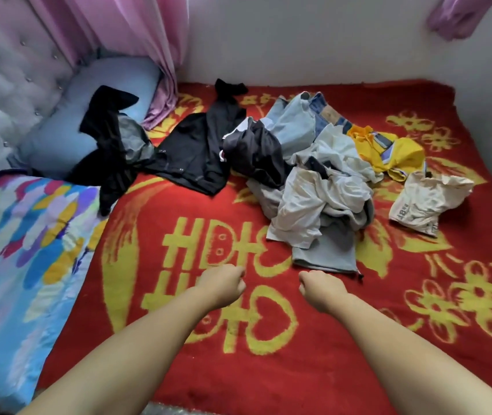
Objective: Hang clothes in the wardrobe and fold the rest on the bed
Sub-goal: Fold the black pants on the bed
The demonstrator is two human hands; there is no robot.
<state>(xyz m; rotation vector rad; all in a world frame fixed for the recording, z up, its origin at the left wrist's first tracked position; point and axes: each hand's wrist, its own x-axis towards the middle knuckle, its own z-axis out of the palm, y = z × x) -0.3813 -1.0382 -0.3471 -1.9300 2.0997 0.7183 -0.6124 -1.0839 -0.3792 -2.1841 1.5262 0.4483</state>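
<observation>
A heap of loose clothes lies on the red and yellow bedspread (268, 369): a white shirt (322, 199), grey shorts (325, 250), pale blue jeans (292, 121), a yellow top (394, 154) and a dark jacket (256, 154). A cream garment (427, 202) lies apart on the right. A black top (190, 154) lies spread left of the heap, and another black garment (110, 139) drapes over the pillow. My left hand (223, 284) and my right hand (319, 287) hover as closed fists over the bedspread, just short of the grey shorts, holding nothing.
A pale blue pillow (68, 127) and a colourful patterned quilt (20, 265) lie at the left, against a tufted headboard (5, 85). Pink curtains (125, 34) hang at the back left. A white wall (313, 40) bounds the bed at the back and right.
</observation>
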